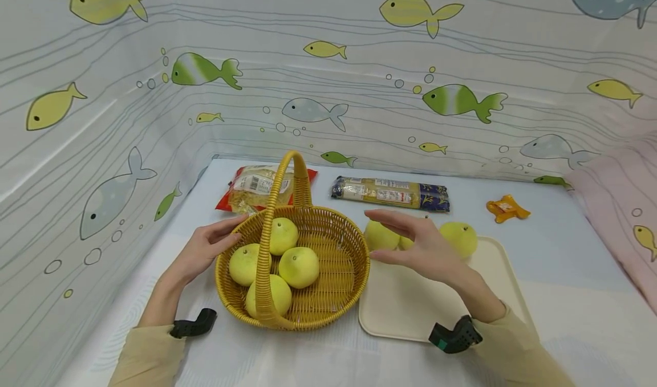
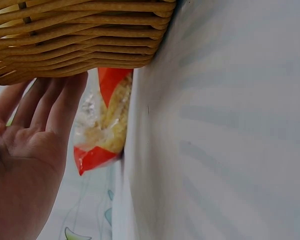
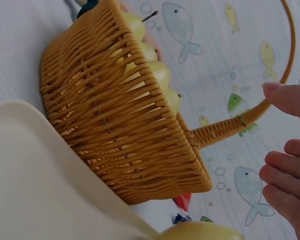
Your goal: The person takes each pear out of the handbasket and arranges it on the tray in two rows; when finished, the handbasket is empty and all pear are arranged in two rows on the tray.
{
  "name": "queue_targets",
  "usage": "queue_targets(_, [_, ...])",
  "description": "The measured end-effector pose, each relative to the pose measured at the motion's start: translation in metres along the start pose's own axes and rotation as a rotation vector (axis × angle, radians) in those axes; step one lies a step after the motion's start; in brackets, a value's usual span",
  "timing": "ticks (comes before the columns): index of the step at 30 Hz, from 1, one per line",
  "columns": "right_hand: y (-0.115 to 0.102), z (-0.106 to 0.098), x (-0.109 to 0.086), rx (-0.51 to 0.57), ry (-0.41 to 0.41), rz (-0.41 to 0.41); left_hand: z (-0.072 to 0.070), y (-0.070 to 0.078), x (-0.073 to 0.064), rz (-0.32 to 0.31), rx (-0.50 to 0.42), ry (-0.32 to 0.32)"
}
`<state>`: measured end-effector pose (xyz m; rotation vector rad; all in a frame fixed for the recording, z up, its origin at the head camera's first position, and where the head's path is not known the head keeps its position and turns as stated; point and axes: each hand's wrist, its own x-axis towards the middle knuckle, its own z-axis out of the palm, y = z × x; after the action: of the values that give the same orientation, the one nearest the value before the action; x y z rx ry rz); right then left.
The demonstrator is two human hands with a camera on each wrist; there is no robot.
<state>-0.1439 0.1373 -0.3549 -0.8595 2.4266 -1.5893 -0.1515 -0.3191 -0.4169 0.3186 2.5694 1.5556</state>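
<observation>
A yellow wicker basket (image 1: 333, 313) with a tall arched handle stands upright on the table. Several round yellow-green pears (image 1: 299, 267) lie in its left half. My left hand (image 1: 200, 250) is at the basket's left side, thumb near the rim. In the left wrist view its fingers (image 2: 60, 105) reach up to the woven wall, their tips hidden by it. My right hand (image 1: 423, 244) hovers beyond the right rim, fingers and thumb apart and holding nothing. Behind it, more pears (image 1: 459, 239) sit at the far end of a cream tray (image 1: 395, 313), partly hidden by that hand.
Behind the basket lies a red-edged clear food bag (image 1: 236, 196). A long clear-and-blue packet (image 1: 390, 193) lies at the back middle, and a small orange packet (image 1: 507, 208) at the back right. A fish-patterned sheet (image 1: 359, 125) rises behind the table.
</observation>
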Motion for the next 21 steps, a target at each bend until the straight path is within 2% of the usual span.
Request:
queue_targets(8, [-0.001, 0.020, 0.007, 0.006, -0.036, -0.058, 0.000, 0.001, -0.001, -0.008, 0.005, 0.000])
queue_targets(17, [-0.004, 0.039, 0.016, -0.034, -0.081, -0.063, 0.000, 0.000, -0.001, -0.007, 0.007, 0.002])
queue_targets(21, [-0.007, 0.049, 0.022, -0.045, -0.106, -0.096, 0.000, 0.000, -0.001, -0.006, 0.021, 0.006])
